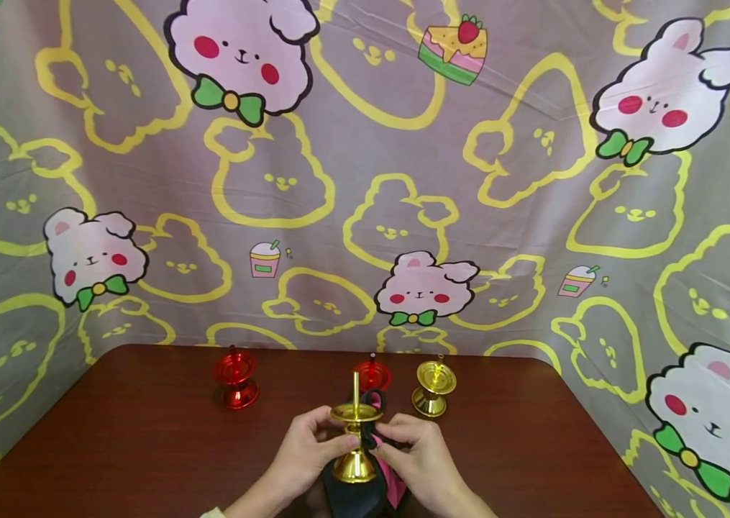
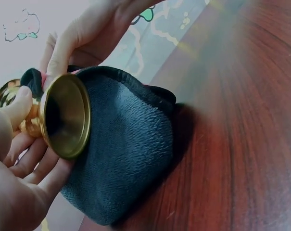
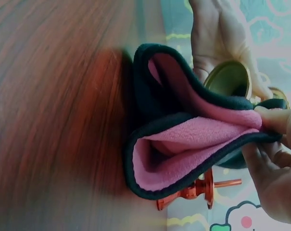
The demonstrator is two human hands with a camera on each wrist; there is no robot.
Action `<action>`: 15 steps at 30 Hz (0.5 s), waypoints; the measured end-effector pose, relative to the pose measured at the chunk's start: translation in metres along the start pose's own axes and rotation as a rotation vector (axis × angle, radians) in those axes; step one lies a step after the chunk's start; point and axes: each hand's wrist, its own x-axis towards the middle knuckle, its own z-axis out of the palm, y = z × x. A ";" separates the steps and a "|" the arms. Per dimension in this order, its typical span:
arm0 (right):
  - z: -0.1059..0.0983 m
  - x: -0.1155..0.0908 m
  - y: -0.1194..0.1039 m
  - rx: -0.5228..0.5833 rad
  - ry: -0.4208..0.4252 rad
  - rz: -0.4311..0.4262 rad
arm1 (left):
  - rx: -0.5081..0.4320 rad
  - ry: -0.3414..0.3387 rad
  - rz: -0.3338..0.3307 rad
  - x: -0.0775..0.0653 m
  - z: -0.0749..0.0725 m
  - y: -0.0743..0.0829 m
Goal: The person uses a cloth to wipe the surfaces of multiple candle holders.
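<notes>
Rabbit-print fabric (image 1: 390, 155) borders our table (image 1: 119, 446), its wood reaching out on both sides. Two red candlesticks (image 1: 239, 393) and a rear gold candlestick (image 1: 430, 402) stand toward the far edge. Centrally, our left hand (image 1: 306, 447) clamps its fingers round the nearer gold candlestick (image 1: 354, 469), upright; our right hand (image 1: 426, 452) pinches the pink-lined cloth (image 1: 354, 501) beside its stem.

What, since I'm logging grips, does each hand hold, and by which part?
Left hand: nearer gold holder, by its stem. Right hand: cloth, by a bunched part beside that stem.
</notes>
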 end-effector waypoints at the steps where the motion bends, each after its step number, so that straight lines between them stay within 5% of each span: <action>1: 0.001 0.000 -0.001 -0.017 0.010 -0.004 | 0.009 0.015 -0.005 0.000 0.001 0.000; 7: 0.009 -0.002 -0.006 -0.087 0.048 -0.041 | 0.090 0.115 -0.034 0.002 0.005 -0.002; 15: 0.017 -0.001 -0.010 -0.119 0.020 0.022 | 0.147 0.228 -0.037 0.002 0.006 -0.010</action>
